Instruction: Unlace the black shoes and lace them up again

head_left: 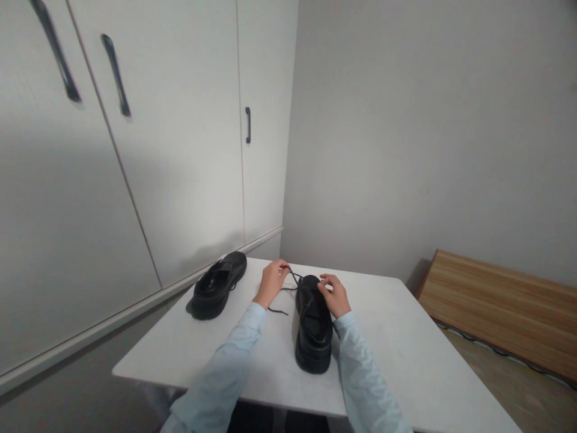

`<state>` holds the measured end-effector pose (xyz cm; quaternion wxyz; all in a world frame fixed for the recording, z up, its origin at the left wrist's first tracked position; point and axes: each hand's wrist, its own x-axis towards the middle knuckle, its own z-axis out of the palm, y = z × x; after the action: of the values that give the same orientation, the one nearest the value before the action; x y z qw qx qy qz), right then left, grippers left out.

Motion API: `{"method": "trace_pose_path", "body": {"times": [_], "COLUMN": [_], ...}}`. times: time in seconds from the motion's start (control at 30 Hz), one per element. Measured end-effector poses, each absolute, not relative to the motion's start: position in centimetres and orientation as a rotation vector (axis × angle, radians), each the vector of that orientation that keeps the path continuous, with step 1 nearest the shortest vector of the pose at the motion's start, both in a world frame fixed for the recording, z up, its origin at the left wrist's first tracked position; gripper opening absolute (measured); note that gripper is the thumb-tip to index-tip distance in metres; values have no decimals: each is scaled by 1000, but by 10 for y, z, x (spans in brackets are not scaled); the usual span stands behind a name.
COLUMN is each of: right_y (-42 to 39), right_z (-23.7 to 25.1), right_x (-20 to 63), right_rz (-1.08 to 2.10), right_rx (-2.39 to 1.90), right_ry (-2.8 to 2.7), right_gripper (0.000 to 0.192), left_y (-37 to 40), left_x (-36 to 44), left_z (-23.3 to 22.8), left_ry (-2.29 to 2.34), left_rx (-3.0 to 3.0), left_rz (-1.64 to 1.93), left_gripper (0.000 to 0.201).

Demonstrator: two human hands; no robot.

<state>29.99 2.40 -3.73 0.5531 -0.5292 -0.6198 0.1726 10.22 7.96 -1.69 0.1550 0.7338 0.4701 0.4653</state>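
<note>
A black lace-up shoe (314,328) stands on the white table in front of me, its toe pointing away. From its left side a loose black shoelace (293,275) runs out, one end pinched between the fingers of my left hand (273,280). More lace lies on the tabletop beneath that hand. My right hand (335,294) is at the right side of the shoe near the toe, fingers curled and thumb against the upper; whatever is between those fingertips is too small to see. A second black shoe (211,294) rests at the table's left.
The white table (383,337) reaches the wall at the back. White cabinet doors (180,150) with dark handles rise on the left. A wood-patterned board or bench (500,307) stands low on the right, beyond the table's edge.
</note>
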Motion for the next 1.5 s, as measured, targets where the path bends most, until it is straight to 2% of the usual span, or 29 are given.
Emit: {"method": "trace_pose_path", "body": {"times": [0.2, 0.33, 0.53, 0.77, 0.9, 1.07, 1.2, 1.5], "right_y": [25, 24, 19, 9, 5, 2, 3, 2], "right_z": [-34, -30, -20, -7, -4, -5, -7, -20], "right_x": [312, 318, 329, 349, 357, 364, 370, 400], "right_rz": [517, 586, 531, 490, 463, 439, 426, 354], "right_rx": [-1120, -979, -811, -629, -599, -589, -607, -618], "right_ry": [-1214, -1031, -825, -656, -619, -596, -544, -350], "right_gripper": [24, 28, 29, 32, 32, 31, 32, 17], "left_y": [66, 61, 56, 41, 27, 16, 18, 21], "left_x": [120, 123, 119, 124, 133, 145, 144, 137], "left_z": [-1, -1, -8, -5, -5, -14, -24, -34], "left_ry": [1214, 1069, 874, 879, 855, 743, 757, 820], "left_rx": [2094, 2139, 2297, 2372, 2456, 2553, 2525, 2484], "left_rz": [1416, 1287, 1019, 1024, 1043, 952, 962, 980], "left_gripper": [16, 18, 26, 30, 22, 31, 30, 23]}}
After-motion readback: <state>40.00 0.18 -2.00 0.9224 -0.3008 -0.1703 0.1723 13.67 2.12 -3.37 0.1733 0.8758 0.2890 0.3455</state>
